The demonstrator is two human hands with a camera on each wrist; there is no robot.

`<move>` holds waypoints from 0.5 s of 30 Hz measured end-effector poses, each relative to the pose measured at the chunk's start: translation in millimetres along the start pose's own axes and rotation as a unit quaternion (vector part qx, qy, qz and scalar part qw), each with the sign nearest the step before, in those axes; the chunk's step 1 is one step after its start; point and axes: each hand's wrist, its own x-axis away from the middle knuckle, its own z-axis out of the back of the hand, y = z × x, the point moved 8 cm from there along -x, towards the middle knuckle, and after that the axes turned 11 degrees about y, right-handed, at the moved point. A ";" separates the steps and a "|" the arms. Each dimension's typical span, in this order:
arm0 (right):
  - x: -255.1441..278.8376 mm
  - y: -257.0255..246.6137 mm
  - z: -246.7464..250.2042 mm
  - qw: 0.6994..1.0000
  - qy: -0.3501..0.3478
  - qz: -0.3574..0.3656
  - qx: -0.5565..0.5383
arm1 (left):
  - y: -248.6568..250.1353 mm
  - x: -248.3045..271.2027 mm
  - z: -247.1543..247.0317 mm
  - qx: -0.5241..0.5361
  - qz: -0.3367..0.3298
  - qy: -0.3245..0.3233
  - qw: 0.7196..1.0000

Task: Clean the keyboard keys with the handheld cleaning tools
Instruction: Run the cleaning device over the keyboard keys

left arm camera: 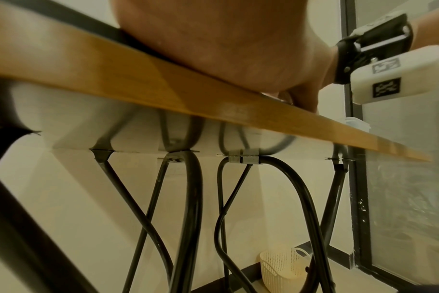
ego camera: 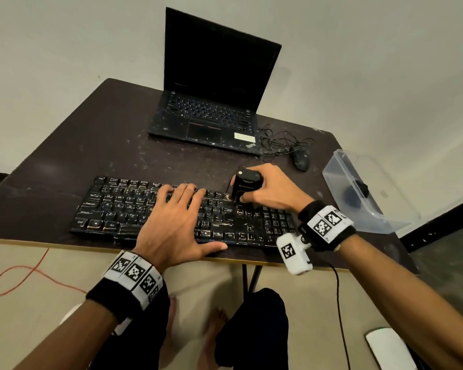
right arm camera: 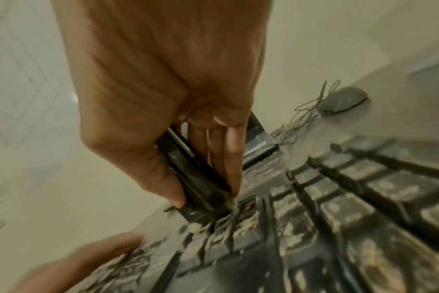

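The keyboard [ego camera: 182, 209] lies along the near edge of the table [ego camera: 64, 156], its long axis running left to right in front of the person. The right hand [ego camera: 273, 188] holds a black cleaner [ego camera: 245, 186] upright, thumb on one side and fingers [right arm camera: 228, 158] wrapped on the other, with the cleaner's lower end set on the keys at the keyboard's upper right, at the break before the numeric pad. Pale grit shows on the keys around that contact in the right wrist view. The left hand [ego camera: 177, 222] lies flat and spread on the keyboard's middle, fingers straight, thumb along the near edge, holding nothing; it appears to pin the keyboard down. Uncleaned keys extend from the cleaner to both sides along the long axis; the larger run lies to its left, under and beyond the left hand. A leftward pass would likely need the left hand to move away first. The right hand is the nearer one for the numeric pad.
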 end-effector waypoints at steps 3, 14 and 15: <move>-1.9 -3.0 7.6 0.999 0.041 0.007 0.028 | 3.5 0.8 -0.1 -0.001 -0.008 0.004 1.000; -4.2 -11.3 -8.8 1.000 -0.022 0.005 0.022 | 0.7 -0.2 -2.4 -0.003 -0.002 0.001 1.000; -5.1 -11.8 -5.1 0.999 -0.002 0.009 0.030 | 2.7 0.5 -2.8 -0.004 -0.005 0.002 1.000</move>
